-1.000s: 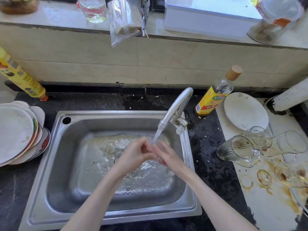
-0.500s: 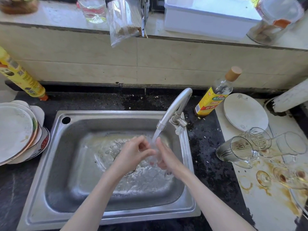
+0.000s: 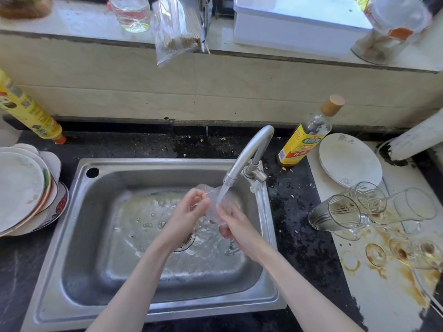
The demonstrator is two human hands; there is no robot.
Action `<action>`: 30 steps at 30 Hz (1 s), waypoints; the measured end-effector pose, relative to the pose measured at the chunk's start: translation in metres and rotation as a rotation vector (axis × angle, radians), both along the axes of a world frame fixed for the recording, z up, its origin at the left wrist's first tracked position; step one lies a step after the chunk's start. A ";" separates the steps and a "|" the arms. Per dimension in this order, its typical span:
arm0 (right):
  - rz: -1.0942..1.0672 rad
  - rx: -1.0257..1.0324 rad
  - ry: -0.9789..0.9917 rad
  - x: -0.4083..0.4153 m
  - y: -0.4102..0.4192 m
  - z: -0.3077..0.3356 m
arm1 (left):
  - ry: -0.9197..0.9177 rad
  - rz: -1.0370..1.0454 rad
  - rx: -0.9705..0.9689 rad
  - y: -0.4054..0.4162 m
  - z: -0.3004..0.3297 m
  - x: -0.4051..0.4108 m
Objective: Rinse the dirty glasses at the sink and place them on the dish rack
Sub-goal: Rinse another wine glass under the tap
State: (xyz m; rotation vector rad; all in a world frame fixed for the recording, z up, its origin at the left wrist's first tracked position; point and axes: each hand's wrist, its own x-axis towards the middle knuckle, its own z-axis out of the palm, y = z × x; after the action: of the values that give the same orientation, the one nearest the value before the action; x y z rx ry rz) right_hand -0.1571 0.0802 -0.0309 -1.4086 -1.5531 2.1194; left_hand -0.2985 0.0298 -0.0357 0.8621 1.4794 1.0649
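Both hands cup the glass (image 3: 217, 207) under the tap (image 3: 247, 156), left hand (image 3: 189, 212) curled round one side, right hand (image 3: 235, 221) round the other, dirty glasses (image 3: 354, 209) lying off right, nearer the right hand.

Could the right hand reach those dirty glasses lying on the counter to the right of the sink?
Probably yes, but not freely yet: the right hand is holding a glass under the tap. The dirty glasses lie on its own side, with nothing between.

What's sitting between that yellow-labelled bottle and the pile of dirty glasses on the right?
In the head view, a white plate lies flat between the yellow-labelled bottle and the dirty glasses.
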 end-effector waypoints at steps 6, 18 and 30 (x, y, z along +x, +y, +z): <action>-0.029 -0.388 0.090 -0.001 -0.002 0.005 | -0.037 0.103 -0.017 0.012 0.005 0.020; 0.044 -0.058 0.036 0.000 -0.010 0.019 | -0.240 0.338 -0.234 0.030 -0.011 0.000; -0.371 -0.519 0.403 -0.010 -0.006 0.019 | -0.817 0.788 -0.508 0.022 -0.027 -0.019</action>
State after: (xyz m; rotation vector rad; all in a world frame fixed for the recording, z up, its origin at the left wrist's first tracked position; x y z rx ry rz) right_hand -0.1673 0.0742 -0.0117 -1.1624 -0.5697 2.4463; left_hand -0.3170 0.0514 -0.0626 -0.5416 1.2565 1.2804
